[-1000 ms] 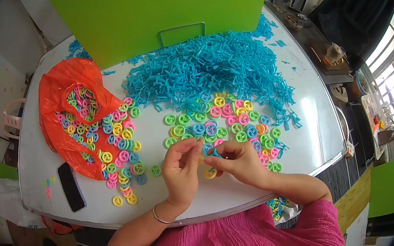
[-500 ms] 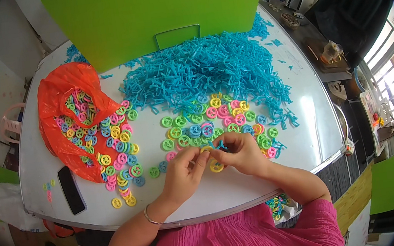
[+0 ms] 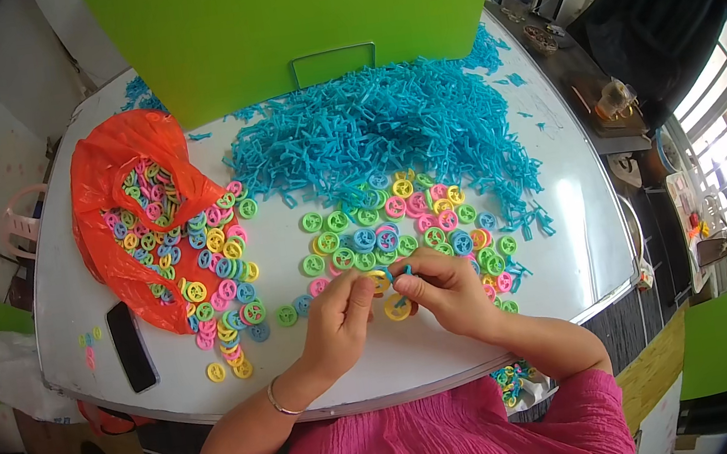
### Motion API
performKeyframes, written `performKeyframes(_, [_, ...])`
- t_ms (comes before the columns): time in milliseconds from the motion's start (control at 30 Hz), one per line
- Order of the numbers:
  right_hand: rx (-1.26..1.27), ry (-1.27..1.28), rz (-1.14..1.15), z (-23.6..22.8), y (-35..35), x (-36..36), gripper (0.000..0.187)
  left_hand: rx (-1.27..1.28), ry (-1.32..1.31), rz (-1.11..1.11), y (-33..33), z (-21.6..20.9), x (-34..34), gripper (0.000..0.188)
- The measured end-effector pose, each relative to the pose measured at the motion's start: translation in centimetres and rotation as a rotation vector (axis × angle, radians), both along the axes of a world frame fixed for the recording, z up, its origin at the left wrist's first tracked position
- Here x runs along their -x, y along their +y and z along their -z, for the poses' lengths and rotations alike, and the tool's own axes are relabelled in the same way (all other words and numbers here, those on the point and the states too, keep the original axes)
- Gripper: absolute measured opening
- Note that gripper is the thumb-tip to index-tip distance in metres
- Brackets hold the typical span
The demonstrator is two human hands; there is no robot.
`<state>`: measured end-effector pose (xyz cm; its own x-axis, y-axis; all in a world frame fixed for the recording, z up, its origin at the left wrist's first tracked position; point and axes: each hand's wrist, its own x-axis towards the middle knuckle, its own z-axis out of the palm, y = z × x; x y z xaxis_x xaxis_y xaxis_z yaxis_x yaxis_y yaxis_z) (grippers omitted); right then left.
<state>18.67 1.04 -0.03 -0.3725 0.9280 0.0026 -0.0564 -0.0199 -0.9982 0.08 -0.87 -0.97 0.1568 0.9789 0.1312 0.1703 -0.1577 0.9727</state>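
My left hand (image 3: 337, 320) pinches a small yellow plastic wheel (image 3: 379, 282) between thumb and fingers. Close against it, my right hand (image 3: 451, 293) has its thumb and fingers closed on a small blue plastic piece (image 3: 400, 274), partly hidden by the fingertips. A second yellow wheel (image 3: 397, 308) shows just below the right fingertips; whether it is joined to the blue piece I cannot tell. Beyond both hands, loose green, pink, blue and yellow wheels (image 3: 363, 241) lie spread on the white table (image 3: 399, 360).
A big heap of blue pieces (image 3: 378, 124) lies before an upright green panel (image 3: 290, 16) with a wire handle. At left, an orange plastic bag (image 3: 93, 198) spills wheels beside a black phone (image 3: 131, 349). More coloured parts (image 3: 514, 382) sit below the table's front edge.
My left fingers have shifted slightly, showing more of the yellow wheel. Both hands stay close together over the same spot, and the whole view has shifted a little.
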Motion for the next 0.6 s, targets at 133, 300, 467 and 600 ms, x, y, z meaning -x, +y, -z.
performKeyframes(133, [-0.020, 0.057, 0.050, 1.1, -0.6, 0.8, 0.019, 0.055, -0.118, -0.049, -0.5, 0.0, -1.1, 0.029])
performKeyframes(300, [-0.075, -0.028, 0.008, 0.8, -0.7, 0.7, 0.021, -0.053, -0.091, -0.085, -0.5, 1.0, -0.8, 0.029])
performKeyframes(467, [-0.251, -0.212, 0.000, 0.5, -0.3, 0.1, 0.024, -0.053, -0.059, -0.079, -0.5, 0.3, -0.9, 0.031])
performKeyframes(600, [-0.681, -0.327, 0.054, 0.3, 0.0, 0.1, 0.030, 0.041, -0.137, -0.021, -0.4, 0.4, -0.8, 0.032])
